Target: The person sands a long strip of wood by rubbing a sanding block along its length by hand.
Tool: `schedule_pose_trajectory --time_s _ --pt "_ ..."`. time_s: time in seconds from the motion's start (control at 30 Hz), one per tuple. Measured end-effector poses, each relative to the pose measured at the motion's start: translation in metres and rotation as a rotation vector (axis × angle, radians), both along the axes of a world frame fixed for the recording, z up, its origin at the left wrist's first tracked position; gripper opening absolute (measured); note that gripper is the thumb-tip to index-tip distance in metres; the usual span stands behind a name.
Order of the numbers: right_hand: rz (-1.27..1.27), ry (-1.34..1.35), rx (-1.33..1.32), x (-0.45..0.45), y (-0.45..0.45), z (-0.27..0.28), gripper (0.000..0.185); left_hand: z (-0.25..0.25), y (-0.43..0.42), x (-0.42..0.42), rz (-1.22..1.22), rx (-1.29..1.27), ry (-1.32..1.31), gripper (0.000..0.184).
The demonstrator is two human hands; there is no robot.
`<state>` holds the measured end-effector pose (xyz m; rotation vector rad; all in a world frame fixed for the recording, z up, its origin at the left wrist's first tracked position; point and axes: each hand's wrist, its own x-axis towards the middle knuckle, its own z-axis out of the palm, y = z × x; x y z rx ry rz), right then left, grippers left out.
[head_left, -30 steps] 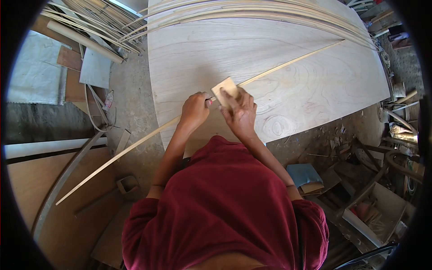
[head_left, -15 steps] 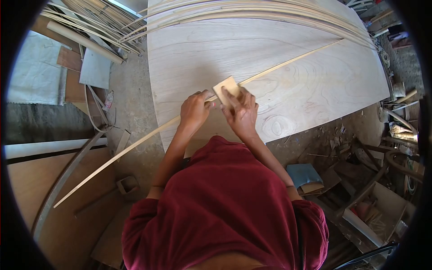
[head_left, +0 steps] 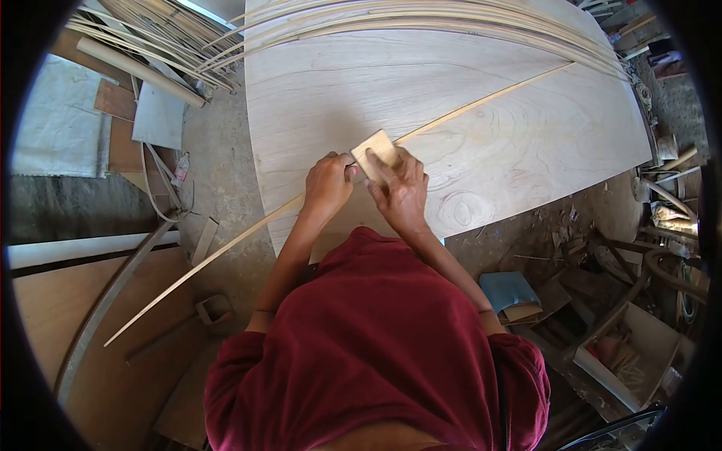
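A long thin wooden strip [head_left: 481, 103] runs slantwise across the plywood tabletop [head_left: 323, 83], its near end hanging out past the table's left edge. My left hand [head_left: 329, 180] is closed around the strip near the table's front. Right beside it, my right hand [head_left: 402, 188] grips a small flat wooden block [head_left: 375, 152], fingers spread over its top. The block lies over the strip and hides that stretch of it. What is on the block's underside cannot be seen.
More long strips [head_left: 421, 30] lie along the table's far side. A bundle of strips [head_left: 150, 37] and a cardboard tube [head_left: 139, 71] are at the upper left. On the right stand an open box [head_left: 624, 353] with scraps and a blue object [head_left: 509, 293].
The strip's near end has shifted slightly up and to the right. The block and my right hand have moved a little left, and my left hand slightly right.
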<state>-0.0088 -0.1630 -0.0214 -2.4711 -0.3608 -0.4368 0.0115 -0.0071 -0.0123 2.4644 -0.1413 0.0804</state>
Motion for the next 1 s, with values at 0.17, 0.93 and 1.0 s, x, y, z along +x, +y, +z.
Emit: schedule_pose_trajectory --time_s 0.17,0.93,1.0 --pt "-0.24 0.069 0.017 0.024 -0.026 -0.014 0.051 -0.003 -0.003 -0.006 -0.001 -0.053 0.064 0.007" --pt "-0.056 -0.028 0.005 0.004 0.0 -0.004 0.052 0.006 0.0 -0.003 -0.014 -0.034 0.101 0.014" --pt "-0.041 -0.009 0.001 0.005 0.001 0.002 0.051 0.006 0.002 0.001 -0.023 0.014 0.065 0.012"
